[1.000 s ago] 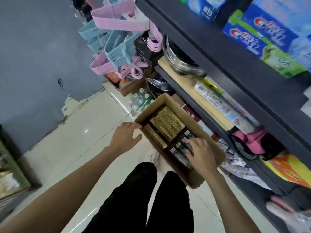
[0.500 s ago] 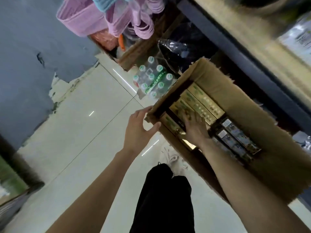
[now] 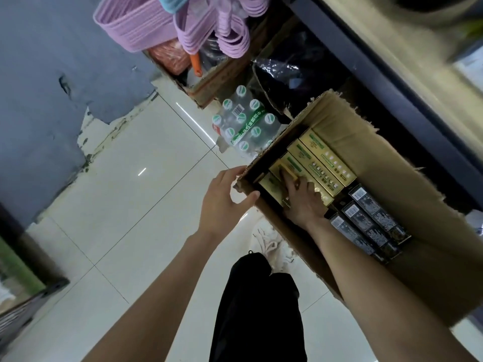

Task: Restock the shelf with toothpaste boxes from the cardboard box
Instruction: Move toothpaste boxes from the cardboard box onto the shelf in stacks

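Note:
An open cardboard box stands on the floor against the dark shelf. Inside it lie gold toothpaste boxes at the far end and black toothpaste boxes nearer me. My left hand grips the box's near-left corner, thumb on the outside wall. My right hand reaches inside and its fingers press onto a gold toothpaste box at the left of the row; whether they have closed around it is hidden.
A shrink-wrapped pack of water bottles sits on the tiled floor just beyond the box. Pink hangers and a pink basket hang above another carton. My black trousers and a shoe are below the box.
The view has dropped closer to the box. My right hand moved from the black boxes to the gold ones at the far left. My left hand stays on the box corner.

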Demonstrator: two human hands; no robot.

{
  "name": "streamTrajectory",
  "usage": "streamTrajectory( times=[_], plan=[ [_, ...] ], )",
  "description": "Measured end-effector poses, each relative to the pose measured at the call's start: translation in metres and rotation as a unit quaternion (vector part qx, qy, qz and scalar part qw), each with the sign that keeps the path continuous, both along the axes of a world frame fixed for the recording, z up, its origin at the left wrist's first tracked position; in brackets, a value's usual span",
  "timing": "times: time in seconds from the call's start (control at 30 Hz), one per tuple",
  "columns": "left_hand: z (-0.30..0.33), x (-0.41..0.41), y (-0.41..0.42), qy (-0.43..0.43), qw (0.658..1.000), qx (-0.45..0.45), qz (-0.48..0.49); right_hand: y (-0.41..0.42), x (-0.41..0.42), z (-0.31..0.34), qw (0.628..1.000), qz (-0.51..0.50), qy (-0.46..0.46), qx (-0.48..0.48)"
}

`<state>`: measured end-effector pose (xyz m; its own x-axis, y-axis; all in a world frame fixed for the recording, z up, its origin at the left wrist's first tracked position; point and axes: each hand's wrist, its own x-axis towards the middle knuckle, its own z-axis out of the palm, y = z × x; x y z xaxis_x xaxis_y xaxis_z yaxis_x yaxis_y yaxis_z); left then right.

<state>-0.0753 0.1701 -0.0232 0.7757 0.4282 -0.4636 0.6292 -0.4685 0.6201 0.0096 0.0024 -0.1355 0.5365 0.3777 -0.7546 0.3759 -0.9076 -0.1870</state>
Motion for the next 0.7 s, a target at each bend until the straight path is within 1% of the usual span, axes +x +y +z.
streamTrajectory(
  times=[0.07, 0.1, 0.13, 0.17, 0.2, 0.23, 0.27, 0.3, 0.37, 0.4, 0.43, 0.47, 0.53, 0.6, 0.63, 0.7],
  plan=[
    [0.003, 0.003, 0.001, 0.013, 0.999, 0.032, -0.019, 0.001, 0.005, 0.009, 0.999, -0.02, 0.011, 0.034],
    [0.008, 0.005, 0.0, 0.003, 0.999, 0.049, -0.01, -0.001, 0.009, 0.018, 0.998, -0.035, 0.014, 0.047],
    [0.017, 0.008, -0.002, -0.018, 0.998, 0.057, 0.022, -0.005, 0.013, 0.03, 0.996, -0.062, 0.02, 0.06],
    [0.028, 0.01, -0.006, -0.047, 0.995, 0.054, 0.066, -0.013, 0.016, 0.045, 0.99, -0.109, 0.035, 0.082],
    [0.042, 0.014, -0.012, -0.08, 0.991, 0.041, 0.103, -0.022, 0.019, 0.064, 0.975, -0.177, 0.063, 0.12],
    [0.057, 0.018, -0.019, -0.107, 0.985, 0.007, 0.134, -0.032, 0.021, 0.089, 0.946, -0.254, 0.101, 0.171],
    [0.072, 0.022, -0.028, -0.116, 0.978, -0.057, 0.161, -0.043, 0.021, 0.118, 0.908, -0.326, 0.138, 0.225],
    [0.089, 0.025, -0.038, -0.102, 0.967, -0.15, 0.18, -0.052, 0.02, 0.15, 0.865, -0.389, 0.169, 0.269],
    [0.126, 0.034, -0.06, -0.017, 0.917, -0.358, 0.176, -0.065, 0.013, 0.212, 0.79, -0.482, 0.186, 0.33],
    [0.144, 0.038, -0.071, 0.032, 0.892, -0.426, 0.147, -0.069, 0.008, 0.239, 0.767, -0.512, 0.175, 0.344],
    [0.161, 0.04, -0.081, 0.064, 0.876, -0.466, 0.11, -0.071, 0.004, 0.264, 0.753, -0.534, 0.158, 0.352],
    [0.179, 0.041, -0.091, 0.077, 0.867, -0.486, 0.08, -0.073, 0.0, 0.287, 0.744, -0.545, 0.137, 0.36],
    [0.213, 0.041, -0.106, 0.078, 0.868, -0.487, 0.047, -0.078, -0.009, 0.329, 0.719, -0.562, 0.114, 0.393],
    [0.241, 0.04, -0.116, 0.069, 0.887, -0.456, 0.032, -0.084, -0.017, 0.367, 0.675, -0.599, 0.121, 0.414],
    [0.255, 0.04, -0.119, 0.062, 0.895, -0.441, 0.025, -0.088, -0.02, 0.384, 0.66, -0.612, 0.121, 0.419],
    [0.281, 0.039, -0.122, 0.048, 0.903, -0.428, 0.0, -0.094, -0.025, 0.413, 0.661, -0.623, 0.093, 0.408]
  ],
)
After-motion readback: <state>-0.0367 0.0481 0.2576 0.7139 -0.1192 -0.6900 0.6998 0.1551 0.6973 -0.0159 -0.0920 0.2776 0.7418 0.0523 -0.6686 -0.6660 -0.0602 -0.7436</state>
